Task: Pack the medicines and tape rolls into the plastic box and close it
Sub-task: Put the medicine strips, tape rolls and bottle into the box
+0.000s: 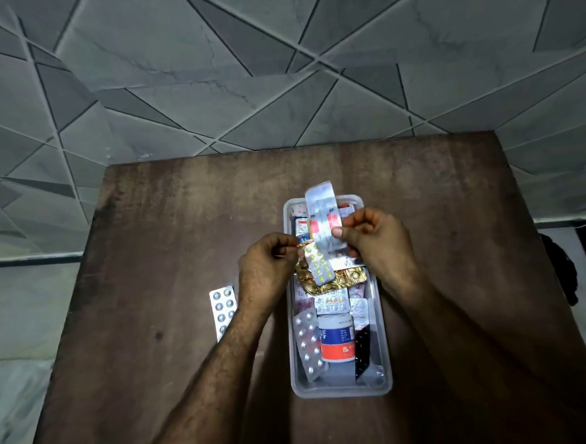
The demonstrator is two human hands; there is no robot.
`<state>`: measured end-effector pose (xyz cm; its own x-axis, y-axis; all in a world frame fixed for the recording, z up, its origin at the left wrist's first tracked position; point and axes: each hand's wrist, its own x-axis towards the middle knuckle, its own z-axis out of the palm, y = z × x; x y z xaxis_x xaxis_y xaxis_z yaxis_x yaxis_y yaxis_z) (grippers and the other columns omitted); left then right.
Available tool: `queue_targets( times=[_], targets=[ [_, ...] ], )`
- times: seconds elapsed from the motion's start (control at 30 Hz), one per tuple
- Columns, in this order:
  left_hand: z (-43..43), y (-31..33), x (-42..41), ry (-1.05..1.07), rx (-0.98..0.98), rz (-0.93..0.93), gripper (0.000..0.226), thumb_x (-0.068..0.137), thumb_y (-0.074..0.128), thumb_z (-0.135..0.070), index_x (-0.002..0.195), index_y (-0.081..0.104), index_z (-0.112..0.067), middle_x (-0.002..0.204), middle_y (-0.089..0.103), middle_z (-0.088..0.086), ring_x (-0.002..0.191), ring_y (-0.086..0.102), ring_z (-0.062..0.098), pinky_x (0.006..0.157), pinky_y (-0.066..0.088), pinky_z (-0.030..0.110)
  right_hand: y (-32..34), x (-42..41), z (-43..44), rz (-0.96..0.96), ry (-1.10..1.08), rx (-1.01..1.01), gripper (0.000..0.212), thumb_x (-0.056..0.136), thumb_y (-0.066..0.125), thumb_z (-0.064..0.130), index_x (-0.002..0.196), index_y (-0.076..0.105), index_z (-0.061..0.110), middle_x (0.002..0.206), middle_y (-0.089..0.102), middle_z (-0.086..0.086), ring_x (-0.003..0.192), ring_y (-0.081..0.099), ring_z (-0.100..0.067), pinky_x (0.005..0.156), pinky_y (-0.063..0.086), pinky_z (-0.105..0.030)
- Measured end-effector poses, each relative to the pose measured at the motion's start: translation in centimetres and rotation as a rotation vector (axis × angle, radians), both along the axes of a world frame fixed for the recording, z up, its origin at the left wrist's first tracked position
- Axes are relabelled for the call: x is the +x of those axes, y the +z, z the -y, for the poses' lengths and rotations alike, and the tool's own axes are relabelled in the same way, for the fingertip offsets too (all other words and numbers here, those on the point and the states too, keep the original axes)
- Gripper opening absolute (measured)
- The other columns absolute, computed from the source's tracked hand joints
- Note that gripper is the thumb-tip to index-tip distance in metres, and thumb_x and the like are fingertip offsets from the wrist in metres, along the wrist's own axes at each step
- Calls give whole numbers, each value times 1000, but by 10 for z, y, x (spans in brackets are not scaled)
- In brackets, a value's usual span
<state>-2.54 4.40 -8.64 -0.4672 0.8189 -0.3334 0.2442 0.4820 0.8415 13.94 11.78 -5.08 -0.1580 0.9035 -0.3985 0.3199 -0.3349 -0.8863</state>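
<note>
My right hand (pixel 371 237) is pinching a silver strip (pixel 322 216) above the open box (pixel 383 322) on the table (pixel 182 228). My left hand (pixel 265 264) is gripping a yellow-pill strip (pixel 318 265) over the medicines. Another strip (pixel 223 306) is lying just left of the box.

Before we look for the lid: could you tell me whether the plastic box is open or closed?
Open: the plastic box has no lid on, its contents exposed.

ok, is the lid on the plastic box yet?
No. The plastic box is open-topped, its contents exposed, and both hands hold blister strips above it.
</note>
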Motion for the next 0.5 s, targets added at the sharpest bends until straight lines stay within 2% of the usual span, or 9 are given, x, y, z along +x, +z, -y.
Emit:
queue_targets(
  times=[0.13,0.23,0.33,0.43,0.5],
  targets=[
    [17,-9,-13,201,50,-47,15,82,69,-23,96,71,-26,89,73,-9,77,67,2,75,58,30,-20,6,32,23,-15,-83,14,79,76,9,77,64,16,70,69,-1,52,61,-4,51,49,-21],
    [37,-24,-31,249,-85,-214,23,83,69,-26,105,68,-23,99,71,0,90,67,17,85,55,37,-26,5,42,41,-7,-108,12,81,74,6,79,64,13,73,68,-3,58,61,-11,50,49,-20],
    [62,-36,-45,195,-307,-425,34,82,69,-30,114,64,-20,115,66,12,107,60,32,90,49,39,-30,4,46,112,24,-82,15,84,71,6,80,66,20,75,70,-2,66,66,-19,58,55,-30],
    [77,-36,-46,222,-489,-442,43,78,71,-32,118,59,-21,125,52,20,116,48,43,92,44,46,-35,8,48,206,40,2,11,83,70,13,84,68,24,81,75,-2,76,71,-22,74,61,-40],
    [83,-37,-46,214,-518,-425,49,76,73,-31,120,55,-18,126,49,22,116,47,45,93,44,47,-33,11,51,258,63,51,9,84,69,17,92,69,22,85,75,0,77,72,-18,75,61,-40]
  ],
)
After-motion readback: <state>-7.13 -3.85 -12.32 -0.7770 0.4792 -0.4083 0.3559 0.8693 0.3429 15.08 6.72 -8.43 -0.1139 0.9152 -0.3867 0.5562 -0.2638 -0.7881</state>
